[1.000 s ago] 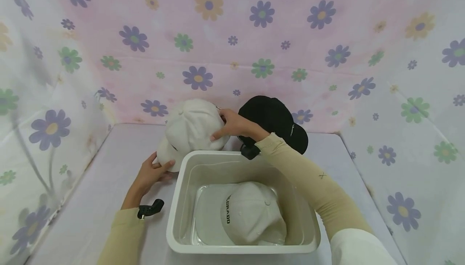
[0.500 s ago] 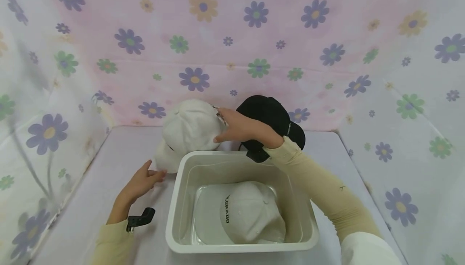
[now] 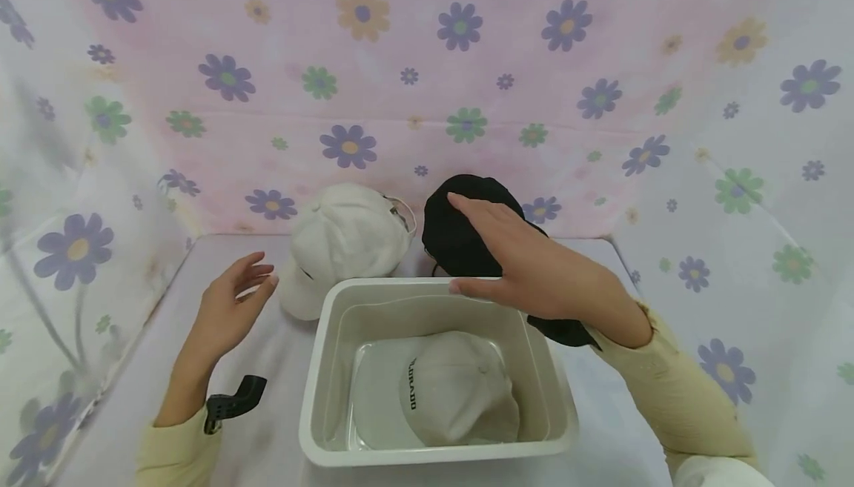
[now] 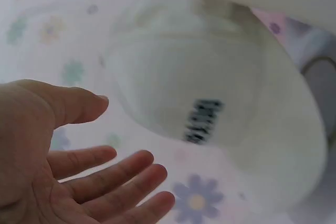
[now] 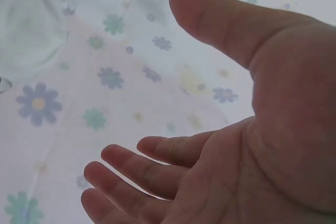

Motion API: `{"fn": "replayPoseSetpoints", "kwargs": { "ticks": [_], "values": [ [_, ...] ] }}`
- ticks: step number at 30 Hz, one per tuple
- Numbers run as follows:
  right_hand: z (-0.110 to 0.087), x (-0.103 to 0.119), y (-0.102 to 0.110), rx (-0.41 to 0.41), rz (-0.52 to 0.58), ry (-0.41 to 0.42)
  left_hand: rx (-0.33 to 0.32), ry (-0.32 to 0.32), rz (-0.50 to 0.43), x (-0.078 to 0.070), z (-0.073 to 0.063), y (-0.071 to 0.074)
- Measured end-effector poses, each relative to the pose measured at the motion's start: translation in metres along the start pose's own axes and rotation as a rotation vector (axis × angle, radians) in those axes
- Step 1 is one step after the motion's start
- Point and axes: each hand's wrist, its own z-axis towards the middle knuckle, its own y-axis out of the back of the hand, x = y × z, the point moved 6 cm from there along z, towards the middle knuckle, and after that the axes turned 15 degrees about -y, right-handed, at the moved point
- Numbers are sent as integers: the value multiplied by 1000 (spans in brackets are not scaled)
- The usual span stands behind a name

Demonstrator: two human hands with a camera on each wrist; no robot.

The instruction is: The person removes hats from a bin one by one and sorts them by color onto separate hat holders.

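A white baseball cap (image 3: 353, 231) sits behind the left part of a plastic bin, brim toward the left front; dark lettering shows on its front in the left wrist view. My left hand (image 3: 230, 309) hovers left of its brim, apart from it, fingers loosely bent and holding nothing. A black cap (image 3: 450, 224) stands right of the white one, partly hidden by my right hand (image 3: 534, 264). That hand is above the bin's back right corner, fingers extended, thumb apart, nothing held. Inside the bin (image 3: 315, 368) lies a light grey cap (image 3: 460, 391) with dark lettering, brim to the left.
A pale cloth covers the table (image 3: 267, 413). Flower-patterned fabric (image 3: 373, 87) hangs behind and on both sides. A black wrist camera (image 3: 236, 396) sticks out from the left wrist.
Both hands have left the white cap. My left hand moved left and back from the brim; my right hand moved right, in front of the black cap. The white cap stayed put.
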Motion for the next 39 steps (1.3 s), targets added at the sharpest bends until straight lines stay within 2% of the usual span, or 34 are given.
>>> {"fn": "replayPoseSetpoints", "kwargs": {
  "ticks": [5,10,14,17,20,24,27,29,33,39],
  "values": [
    [-34,-22,0,-52,-8,-70,-78,-199,-6,-50,24,6],
    [-55,-42,-17,-74,35,-83,-60,-305,-47,-91,51,-2],
    [-68,-59,-41,-55,78,-103,-2,-371,-74,-114,70,-16],
    [-77,-75,-59,-23,123,-153,54,-452,-84,-132,81,-31],
    [-84,-90,-78,5,175,-201,112,-540,-101,-151,88,-47],
    [-92,-103,-106,22,212,-223,216,-633,-144,-174,92,-73],
    [-97,-108,-126,14,210,-212,293,-681,-136,-185,91,-94],
    [-99,-109,-138,-20,188,-190,330,-701,-116,-189,90,-105],
    [-102,-107,-149,-122,119,-164,398,-688,-108,-188,86,-123],
    [-107,-108,-152,-223,66,-236,486,-667,-85,-182,78,-145]
  ]
}}
